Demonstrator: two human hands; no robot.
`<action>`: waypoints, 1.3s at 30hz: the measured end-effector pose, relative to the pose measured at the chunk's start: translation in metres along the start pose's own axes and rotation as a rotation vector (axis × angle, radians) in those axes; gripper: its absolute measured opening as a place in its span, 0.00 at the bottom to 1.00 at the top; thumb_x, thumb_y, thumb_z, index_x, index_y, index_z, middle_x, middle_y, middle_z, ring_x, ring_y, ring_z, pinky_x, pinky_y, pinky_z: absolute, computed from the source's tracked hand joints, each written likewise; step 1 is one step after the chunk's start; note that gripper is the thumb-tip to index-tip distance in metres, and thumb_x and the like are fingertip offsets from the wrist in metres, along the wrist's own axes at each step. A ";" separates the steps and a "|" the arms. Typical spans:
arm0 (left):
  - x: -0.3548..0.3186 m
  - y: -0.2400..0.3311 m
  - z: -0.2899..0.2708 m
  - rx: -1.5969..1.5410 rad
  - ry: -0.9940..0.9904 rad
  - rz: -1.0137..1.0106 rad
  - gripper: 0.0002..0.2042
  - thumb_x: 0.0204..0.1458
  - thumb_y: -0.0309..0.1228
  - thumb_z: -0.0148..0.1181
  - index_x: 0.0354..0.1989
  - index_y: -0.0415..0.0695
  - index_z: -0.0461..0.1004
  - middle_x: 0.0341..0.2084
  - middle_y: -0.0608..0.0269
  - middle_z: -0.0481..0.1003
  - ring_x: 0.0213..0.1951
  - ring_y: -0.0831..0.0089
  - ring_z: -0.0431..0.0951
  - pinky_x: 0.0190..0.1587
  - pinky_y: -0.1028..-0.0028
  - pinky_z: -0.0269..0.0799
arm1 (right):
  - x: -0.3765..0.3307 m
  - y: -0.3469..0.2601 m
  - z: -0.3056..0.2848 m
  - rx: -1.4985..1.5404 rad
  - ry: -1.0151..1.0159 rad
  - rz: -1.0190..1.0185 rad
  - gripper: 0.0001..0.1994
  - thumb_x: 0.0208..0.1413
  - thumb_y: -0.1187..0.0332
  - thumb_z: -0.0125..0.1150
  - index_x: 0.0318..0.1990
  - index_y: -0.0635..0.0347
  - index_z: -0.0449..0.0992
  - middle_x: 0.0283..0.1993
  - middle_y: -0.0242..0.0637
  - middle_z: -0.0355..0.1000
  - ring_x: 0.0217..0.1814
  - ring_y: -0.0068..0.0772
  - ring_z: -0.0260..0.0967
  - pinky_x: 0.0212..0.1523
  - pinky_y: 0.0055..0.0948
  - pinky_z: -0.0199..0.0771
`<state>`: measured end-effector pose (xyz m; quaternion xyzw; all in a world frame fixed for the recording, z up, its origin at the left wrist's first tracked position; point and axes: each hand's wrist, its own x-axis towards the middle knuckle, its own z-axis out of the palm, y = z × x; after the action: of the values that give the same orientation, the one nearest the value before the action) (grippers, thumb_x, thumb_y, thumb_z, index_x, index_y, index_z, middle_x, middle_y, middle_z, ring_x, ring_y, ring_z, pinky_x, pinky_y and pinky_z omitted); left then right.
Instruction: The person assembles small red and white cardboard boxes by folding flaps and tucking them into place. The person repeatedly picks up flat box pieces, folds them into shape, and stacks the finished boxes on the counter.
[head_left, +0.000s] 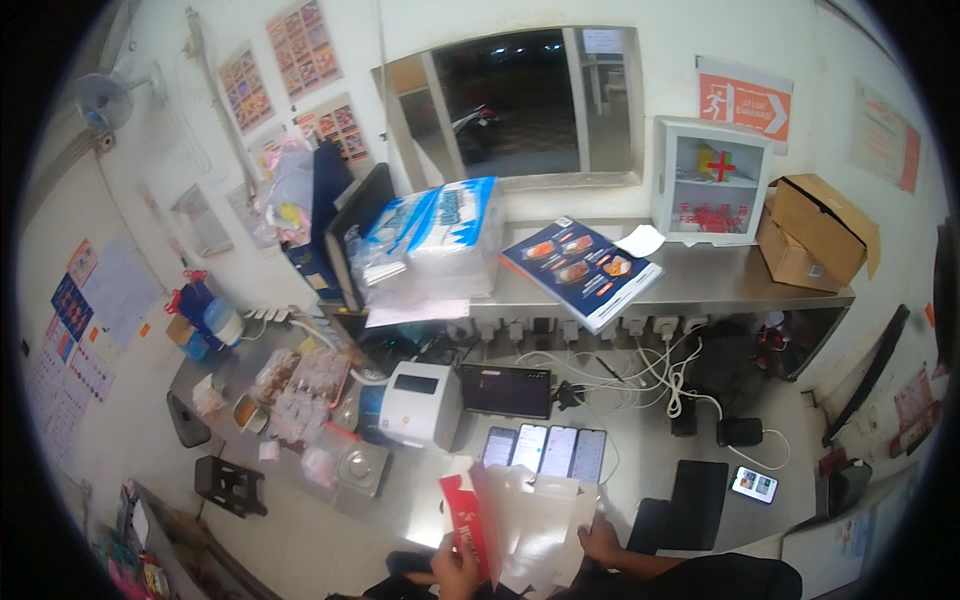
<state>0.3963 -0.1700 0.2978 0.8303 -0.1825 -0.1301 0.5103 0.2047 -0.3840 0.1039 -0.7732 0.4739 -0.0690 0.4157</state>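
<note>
An unfolded paperboard food box [538, 525], white inside with a red printed panel at its left, is spread between my hands above the front of the steel counter. My left hand [456, 570] is closed on the lower part of the red panel. The box's right edge is gripped by my right hand [600, 542], whose fingertips are partly hidden by the box. Just past the box, several phones with lit screens [558, 452] lie side by side. Behind them stands a dark tablet [505, 391], with a white label printer [421, 404] to its left.
Left of the printer sit a small scale [361, 466] and plastic bags of small packets [305, 395]. White cables [675, 375] tangle at the back right. Another phone [754, 484] lies beside dark flat devices [697, 503]. A shelf above holds a menu [582, 268], wrapped tissue packs [440, 240] and a cardboard box [815, 235].
</note>
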 end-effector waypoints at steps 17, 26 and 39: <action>-0.168 0.023 -0.112 -0.205 0.025 0.442 0.40 0.60 0.48 0.64 0.77 0.46 0.56 0.73 0.52 0.59 0.72 0.54 0.61 0.70 0.54 0.60 | -0.177 -0.259 -0.028 0.701 -0.666 -0.622 0.27 0.77 0.59 0.45 0.71 0.74 0.58 0.67 0.55 0.66 0.67 0.47 0.69 0.64 0.44 0.73; -0.302 0.018 -0.156 -0.991 0.516 -0.156 0.23 0.64 0.27 0.63 0.67 0.39 0.68 0.57 0.57 0.77 0.58 0.68 0.77 0.59 0.65 0.75 | -0.231 -0.308 0.010 0.305 -1.209 -1.727 0.27 0.57 0.70 0.65 0.67 0.50 0.74 0.72 0.57 0.67 0.73 0.64 0.66 0.70 0.53 0.69; -0.375 0.006 -0.130 -0.550 1.171 -0.029 0.10 0.66 0.26 0.61 0.52 0.34 0.77 0.44 0.57 0.81 0.41 0.73 0.81 0.46 0.70 0.78 | -0.330 -0.314 0.053 0.305 -1.474 -1.937 0.37 0.54 0.62 0.75 0.73 0.42 0.67 0.80 0.53 0.50 0.70 0.56 0.68 0.64 0.44 0.74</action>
<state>0.1099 0.0952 0.3728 0.6052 0.1771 0.2953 0.7178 0.2645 -0.0279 0.3869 -0.6035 -0.6579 0.0496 0.4477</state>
